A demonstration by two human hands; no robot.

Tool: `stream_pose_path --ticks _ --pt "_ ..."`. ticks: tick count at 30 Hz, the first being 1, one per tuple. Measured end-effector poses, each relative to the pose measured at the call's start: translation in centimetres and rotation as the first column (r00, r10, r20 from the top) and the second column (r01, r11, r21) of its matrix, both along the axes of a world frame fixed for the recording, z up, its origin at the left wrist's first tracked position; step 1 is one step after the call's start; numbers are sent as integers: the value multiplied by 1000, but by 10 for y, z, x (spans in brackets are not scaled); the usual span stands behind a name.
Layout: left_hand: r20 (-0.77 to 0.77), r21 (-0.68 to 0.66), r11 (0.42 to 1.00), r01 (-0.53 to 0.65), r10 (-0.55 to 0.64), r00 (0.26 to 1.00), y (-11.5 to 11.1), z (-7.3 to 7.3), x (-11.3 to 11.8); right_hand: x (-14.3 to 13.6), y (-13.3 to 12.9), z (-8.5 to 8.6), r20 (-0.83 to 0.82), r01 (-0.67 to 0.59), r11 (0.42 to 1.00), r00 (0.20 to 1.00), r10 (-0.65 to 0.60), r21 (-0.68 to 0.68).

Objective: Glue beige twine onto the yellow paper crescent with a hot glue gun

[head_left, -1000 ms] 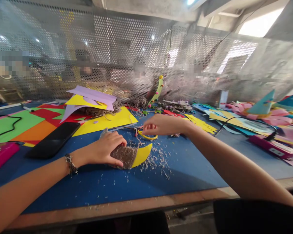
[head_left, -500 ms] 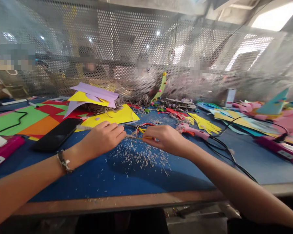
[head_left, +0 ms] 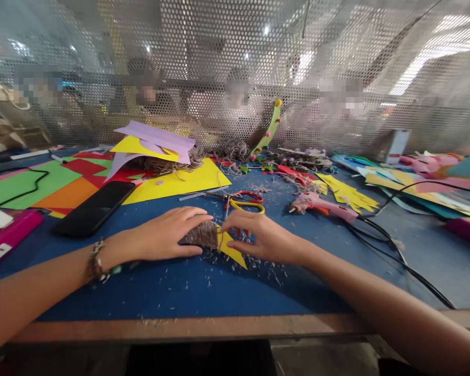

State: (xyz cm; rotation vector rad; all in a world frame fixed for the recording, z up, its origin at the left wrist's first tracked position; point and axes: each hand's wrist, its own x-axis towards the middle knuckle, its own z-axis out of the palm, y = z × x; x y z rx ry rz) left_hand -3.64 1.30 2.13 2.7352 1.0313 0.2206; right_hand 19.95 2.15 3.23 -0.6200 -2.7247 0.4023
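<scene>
My left hand (head_left: 168, 233) curves over a brown yarn-wrapped bundle (head_left: 206, 236), thumb on its near side and fingers along the far side. The bundle lies on or around a yellow paper piece (head_left: 234, 253), whose pointed end sticks out to the right. Over that end, my right hand (head_left: 260, 235) has its thumb and bent fingers apart, the fingertips close to a strand at the bundle's end. Just beyond both hands lie scissors (head_left: 253, 203) with red and yellow handles. Pale clippings (head_left: 266, 271) are scattered around the paper.
A black phone (head_left: 96, 209) and coloured paper sheets (head_left: 35, 188) are at left. To the right, a pink glue gun (head_left: 325, 205) trails black cables (head_left: 399, 248). Magenta power strips (head_left: 13, 235) flank the work area. A perforated metal screen (head_left: 203, 78) stands behind the table.
Both hands have come nearer the table's front edge. The yarn-wrapped bundle and yellow paper now show between them, and the scissors are uncovered behind. The view has tilted slightly.
</scene>
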Motion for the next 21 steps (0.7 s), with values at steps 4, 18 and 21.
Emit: stream_pose_path --ticks 4,18,21 --pt "45 -37 998 53 -52 998 23 -11 3 -3 5 -12 67 -49 999 997 47 20" --pt "57 -66 957 281 -278 959 8 -9 -6 -2 3 -4 -50 -45 963 998 33 -264" --pt "51 -88 943 322 -319 947 4 -8 -7 -4 7 -9 -85 37 978 995 -55 -207"
